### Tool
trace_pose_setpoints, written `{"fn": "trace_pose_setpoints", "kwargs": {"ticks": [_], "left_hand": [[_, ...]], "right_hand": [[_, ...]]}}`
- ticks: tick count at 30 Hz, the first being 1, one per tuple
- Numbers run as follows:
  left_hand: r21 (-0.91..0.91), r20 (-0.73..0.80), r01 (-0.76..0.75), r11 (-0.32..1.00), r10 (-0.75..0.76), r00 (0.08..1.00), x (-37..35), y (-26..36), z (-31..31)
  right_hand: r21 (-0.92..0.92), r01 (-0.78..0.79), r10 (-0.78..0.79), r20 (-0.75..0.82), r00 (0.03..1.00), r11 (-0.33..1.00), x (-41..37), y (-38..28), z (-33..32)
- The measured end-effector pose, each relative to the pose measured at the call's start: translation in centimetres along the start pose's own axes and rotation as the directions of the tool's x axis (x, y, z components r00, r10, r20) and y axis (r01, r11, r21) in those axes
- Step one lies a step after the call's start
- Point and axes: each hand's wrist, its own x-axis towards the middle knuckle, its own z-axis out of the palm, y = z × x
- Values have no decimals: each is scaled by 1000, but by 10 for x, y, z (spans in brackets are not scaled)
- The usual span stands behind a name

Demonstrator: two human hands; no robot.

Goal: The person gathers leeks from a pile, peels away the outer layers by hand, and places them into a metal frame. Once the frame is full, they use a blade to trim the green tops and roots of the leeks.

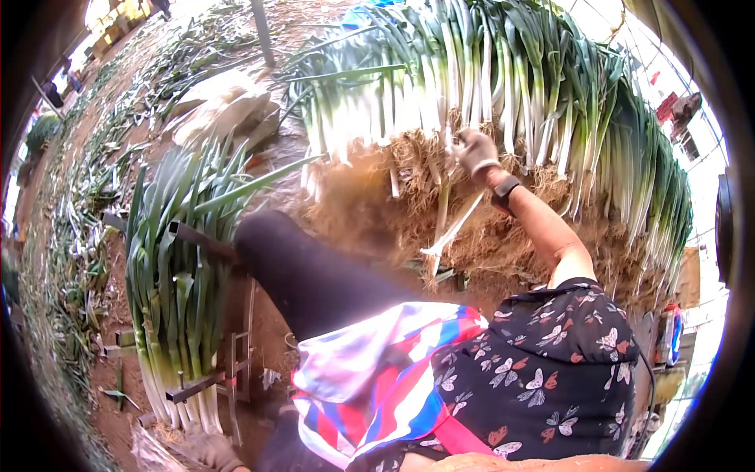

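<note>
My right hand, in a pale work glove with a dark watch at the wrist, reaches into the root end of a long pile of leeks. Its fingers are curled round a leek at the roots, though the exact grip is partly hidden. My left hand, also gloved, is at the bottom left by the roots of a bundle of leeks. That bundle lies in a metal frame, green tops pointing away. The left fingers are blurred and dim.
Loose leeks hang or lie among the tangled roots in front of my body. A pale sack lies beyond the bundle. Leaf scraps litter the soil at left. My dark-clad leg stretches between pile and frame.
</note>
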Motion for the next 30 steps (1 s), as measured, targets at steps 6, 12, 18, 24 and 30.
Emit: {"fn": "trace_pose_setpoints", "kwargs": {"ticks": [6,12,18,24,30], "left_hand": [[-202,142,-154,967,184,973,-42,120,-70],[-333,-6,-323,886,340,940,-41,170,-93],[-520,-54,-328,789,353,934,-36,212,-137],[-556,-120,-377,741,377,919,-28,217,-141],[-781,-222,-382,494,352,909,-44,241,-184]], "right_hand": [[-231,-509,499,-107,860,829,83,26,-28],[-174,-539,504,-210,838,824,144,89,22],[-120,-405,414,52,909,906,123,90,-1],[-240,-298,331,113,937,924,116,81,-1],[536,-695,434,544,718,479,58,47,-69]]}}
